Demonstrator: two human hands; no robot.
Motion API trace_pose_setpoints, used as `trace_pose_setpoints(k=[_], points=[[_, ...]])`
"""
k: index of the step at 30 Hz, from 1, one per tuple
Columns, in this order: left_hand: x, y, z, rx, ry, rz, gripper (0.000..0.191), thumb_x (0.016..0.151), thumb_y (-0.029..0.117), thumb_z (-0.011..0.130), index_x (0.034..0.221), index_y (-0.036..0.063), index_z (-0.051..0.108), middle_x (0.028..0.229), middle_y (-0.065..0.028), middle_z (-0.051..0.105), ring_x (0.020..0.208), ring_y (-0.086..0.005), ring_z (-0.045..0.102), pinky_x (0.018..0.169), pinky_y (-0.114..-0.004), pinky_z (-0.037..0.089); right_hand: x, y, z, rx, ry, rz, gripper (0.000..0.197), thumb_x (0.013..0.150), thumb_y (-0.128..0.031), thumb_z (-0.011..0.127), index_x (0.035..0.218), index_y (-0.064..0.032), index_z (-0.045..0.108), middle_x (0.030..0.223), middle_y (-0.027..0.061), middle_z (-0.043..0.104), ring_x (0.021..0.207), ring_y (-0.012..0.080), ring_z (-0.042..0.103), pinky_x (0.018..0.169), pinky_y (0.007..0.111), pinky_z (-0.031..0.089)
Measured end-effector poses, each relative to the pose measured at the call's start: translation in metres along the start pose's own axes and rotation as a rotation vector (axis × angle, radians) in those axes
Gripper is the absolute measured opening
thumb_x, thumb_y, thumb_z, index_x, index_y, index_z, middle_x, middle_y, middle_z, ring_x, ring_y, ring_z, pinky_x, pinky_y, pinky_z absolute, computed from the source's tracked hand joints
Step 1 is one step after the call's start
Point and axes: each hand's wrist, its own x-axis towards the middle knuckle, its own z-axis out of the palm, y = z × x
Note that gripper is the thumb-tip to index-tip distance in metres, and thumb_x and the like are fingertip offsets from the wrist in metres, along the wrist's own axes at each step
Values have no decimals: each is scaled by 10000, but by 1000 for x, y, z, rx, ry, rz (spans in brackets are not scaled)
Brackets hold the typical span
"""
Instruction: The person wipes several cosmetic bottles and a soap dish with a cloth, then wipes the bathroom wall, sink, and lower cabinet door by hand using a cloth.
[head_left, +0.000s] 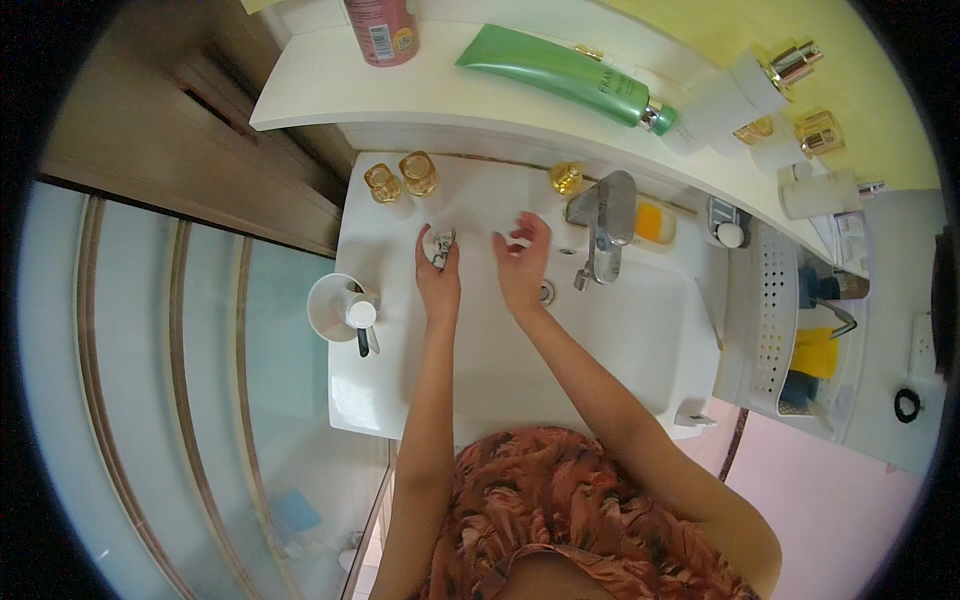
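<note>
My left hand grips a small white object that bears dark print; the fingers cover much of it, so its exact kind is unclear. This hand is over the left part of the white sink. With fingers apart and slightly curled, my right hand hovers over the basin and holds nothing. Just right of it are the metal drain and the chrome faucet. Behind my left hand, two small bottles with amber caps stand on the sink's back ledge.
A white cup stands on the left rim. Near the faucet are a gold-capped bottle and an orange soap bar. Overhead, a white shelf holds a green tube and several bottles. A perforated basket is at right.
</note>
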Motion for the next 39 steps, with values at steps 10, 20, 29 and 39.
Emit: trace_pose_setpoints(k=[10,20,29,39], points=[[-62,33,7,-48,-198,-226,351,873,150,612,1147,-46,512,1009,-113,633,919,-176,588,824,-298,454,56,37,-16,-249,227,-164,814,737,-135,714,1353,95,233,1339,245,336,1241,365,344,1076,396,241],[-82,66,-11,-45,-194,-82,323,902,158,580,1143,-46,509,1019,-118,626,924,-172,582,829,-299,452,17,-37,-31,-151,-50,-105,580,733,-167,730,1187,9,413,1147,209,511,1083,370,499,899,419,413],[-121,157,-30,-177,-140,202,331,947,216,520,1174,-21,486,1004,-91,601,875,-161,567,777,-273,461,-86,-107,-112,-436,-492,-361,622,688,-228,747,1177,-15,426,1095,194,550,1015,352,548,796,422,473],[-151,153,-50,-734,-800,-53,690,770,640,593,1125,56,503,1030,-105,588,1001,-249,576,851,-383,489,-130,-119,-167,698,-1204,391,586,736,-319,663,1155,32,450,934,70,598,770,200,600,710,346,505]])
